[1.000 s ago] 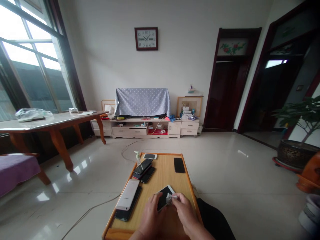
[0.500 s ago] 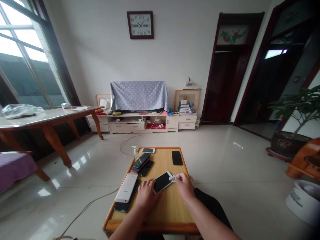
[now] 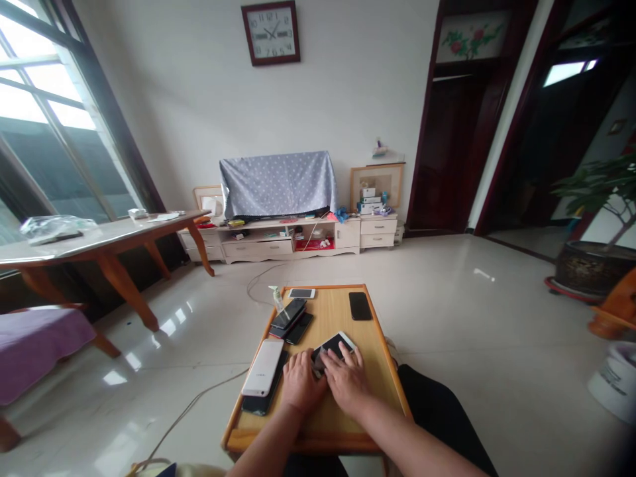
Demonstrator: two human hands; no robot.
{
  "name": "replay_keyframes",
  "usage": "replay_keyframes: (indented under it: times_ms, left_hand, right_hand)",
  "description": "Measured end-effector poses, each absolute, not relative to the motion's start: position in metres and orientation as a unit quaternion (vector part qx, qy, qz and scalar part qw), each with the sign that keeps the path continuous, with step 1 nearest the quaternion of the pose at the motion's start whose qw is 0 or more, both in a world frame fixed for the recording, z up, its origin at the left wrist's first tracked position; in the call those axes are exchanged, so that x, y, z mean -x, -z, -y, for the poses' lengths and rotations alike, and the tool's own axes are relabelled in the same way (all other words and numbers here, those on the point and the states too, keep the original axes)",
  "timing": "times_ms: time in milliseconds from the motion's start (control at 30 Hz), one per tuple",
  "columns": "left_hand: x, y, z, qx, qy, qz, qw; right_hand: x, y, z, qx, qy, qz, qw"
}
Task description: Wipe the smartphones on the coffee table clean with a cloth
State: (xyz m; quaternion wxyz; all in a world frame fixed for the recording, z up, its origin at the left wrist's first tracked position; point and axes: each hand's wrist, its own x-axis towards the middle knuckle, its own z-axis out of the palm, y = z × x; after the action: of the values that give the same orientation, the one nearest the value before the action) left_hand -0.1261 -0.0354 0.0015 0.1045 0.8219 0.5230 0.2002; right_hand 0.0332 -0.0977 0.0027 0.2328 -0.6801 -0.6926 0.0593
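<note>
My left hand (image 3: 301, 382) and my right hand (image 3: 345, 381) lie close together on a white-framed smartphone (image 3: 334, 346) with a dark screen, on a small wooden table (image 3: 370, 361). My fingers cover its near end. The white cloth from the earlier frames is hidden, apart from perhaps a pale scrap under my fingers. Left of my left hand, a white phone (image 3: 262, 368) rests on a dark phone (image 3: 253, 404). Farther off lie a stack of dark phones (image 3: 287, 316), a black phone (image 3: 360, 306), a white phone (image 3: 301, 293) and a pump bottle (image 3: 276, 299).
A cable (image 3: 199, 391) runs across the tiled floor left of the low table. My dark-clad leg (image 3: 437, 411) is at its right. A long wooden table (image 3: 99, 235), a cream cabinet (image 3: 288, 248) and a potted plant (image 3: 596, 265) stand farther away.
My hands have moved together over the phone, and the white cloth at my right fingertips no longer shows. The phone sits slightly farther from me, and the view has tilted.
</note>
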Motion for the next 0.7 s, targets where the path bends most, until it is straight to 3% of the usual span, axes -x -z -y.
replay_keyframes:
  times_ms: [300,500,700]
  left_hand:
    - [0.127,-0.003,0.036,-0.825,-0.194,-0.521,0.103]
    - [0.129,-0.004,0.034,-0.816,-0.178,-0.535,0.124]
    - [0.13,-0.005,0.035,-0.819,-0.186,-0.53,0.117]
  right_hand:
    - [-0.073,-0.017,0.084,0.768,-0.047,0.619,0.159]
    - [-0.03,-0.009,0.102,0.68,-0.066,0.707,0.181]
    - [-0.033,-0.01,0.1,0.714,-0.074,0.675,0.174]
